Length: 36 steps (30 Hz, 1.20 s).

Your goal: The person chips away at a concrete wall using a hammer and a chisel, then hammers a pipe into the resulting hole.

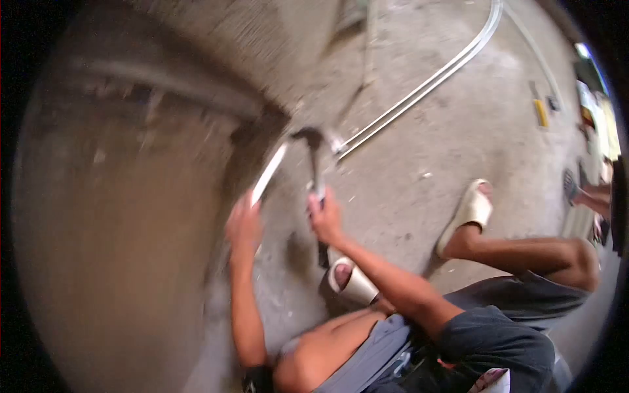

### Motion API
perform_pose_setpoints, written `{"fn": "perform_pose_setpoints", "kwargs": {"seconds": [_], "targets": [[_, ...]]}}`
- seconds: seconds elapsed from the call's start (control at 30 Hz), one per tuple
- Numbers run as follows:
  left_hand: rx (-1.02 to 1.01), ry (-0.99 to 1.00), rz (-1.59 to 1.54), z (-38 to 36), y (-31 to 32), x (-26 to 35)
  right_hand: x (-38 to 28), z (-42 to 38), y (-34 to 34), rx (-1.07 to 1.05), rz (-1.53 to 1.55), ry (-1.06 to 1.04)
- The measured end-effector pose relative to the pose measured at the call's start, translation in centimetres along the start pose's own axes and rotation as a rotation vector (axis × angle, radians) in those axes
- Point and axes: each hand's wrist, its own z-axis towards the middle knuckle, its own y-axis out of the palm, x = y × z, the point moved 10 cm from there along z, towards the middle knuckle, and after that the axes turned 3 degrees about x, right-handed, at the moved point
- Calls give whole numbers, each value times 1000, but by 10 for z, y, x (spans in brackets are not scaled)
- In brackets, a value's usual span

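My left hand, blurred by motion, is closed around the lower end of a narrow white strip. The strip slants up and to the right, its far end close to the corner of the wall. In my right hand is a claw hammer, gripped by the handle with its dark head upward. That head overlaps the area just right of the strip's upper end. The butt of the handle shows below my fist.
Long pale strips lie on the concrete floor beyond the hammer. A brown wall rises at the left. A yellow-handled tool lies at the right, near another person's leg. My sandalled feet rest on the floor.
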Motion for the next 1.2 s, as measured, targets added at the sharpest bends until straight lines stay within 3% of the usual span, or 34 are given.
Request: {"fn": "perform_pose_setpoints", "kwargs": {"seconds": [0.03, 0.1, 0.23, 0.33, 0.37, 0.47, 0.6, 0.67, 0.73, 0.8, 0.87, 0.9, 0.93, 1.0, 1.2], "targets": [[160, 151, -76, 7, -8, 12, 5, 1, 0, -6, -2, 22], [-50, -118, -88, 23, 22, -11, 10, -4, -4, -41, -20, 113], [-198, -434, 77, -22, 5, -41, -5, -8, -11, -105, 61, 36], [-259, -310, 39, -34, -13, -32, -10, -5, -9, -81, 26, -37], [6, -145, -29, -30, -22, -29, -4, -4, -5, -52, 14, -25], [116, -42, -159, 3, -15, -21, -5, -10, 3, -28, 45, -3], [-13, -212, -166, 27, 23, -42, -13, -12, -1, -34, 14, -58], [-134, -368, 142, 4, 10, -38, -22, -8, -1, -101, 40, -102], [-165, -351, 240, -16, 0, -27, -37, -3, -4, -93, 99, -85], [-41, -184, 171, -20, -14, -12, -34, -4, 5, -125, 156, -56], [-3, -158, 134, -13, -10, -21, -45, 4, 3, -9, -132, -284], [42, -121, 88, -8, -11, -18, -50, 5, 2, 26, -120, -362], [26, -114, 89, -5, -8, -18, -45, 5, 3, 33, -121, -346], [-1, -170, -13, 1, -4, -25, -17, 8, 22, -135, 116, -54], [50, -198, -4, 10, -10, -35, -24, 2, 40, -135, 171, -3]]}}
